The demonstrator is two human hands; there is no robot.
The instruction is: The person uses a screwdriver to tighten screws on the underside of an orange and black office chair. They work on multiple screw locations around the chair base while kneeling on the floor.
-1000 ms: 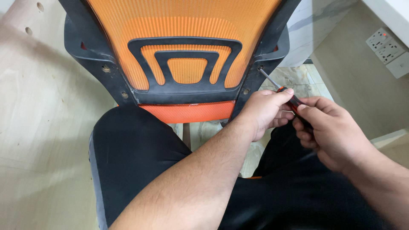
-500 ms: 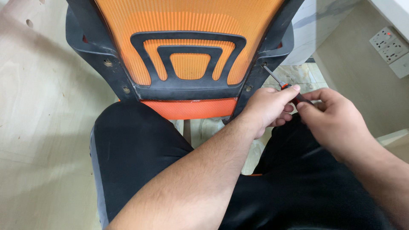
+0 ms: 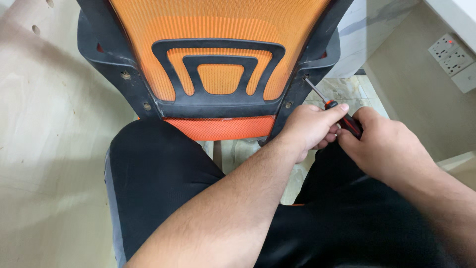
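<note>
The screwdriver tip has risen to the black chair frame; red-and-black handle, thin steel shaft; left hand and right hand both close their grip on the handle.

The screwdriver sits between both hands, left hand touching right hand. Ahead and left stands the chair backrest; a wall socket lies beyond the right hand.

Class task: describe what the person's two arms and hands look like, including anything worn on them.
Both forearms are bare, with no sleeves in view. The left hand and right hand wear no gloves, and no rings, watch or markings are visible. The left forearm has fine dark hair.
</note>
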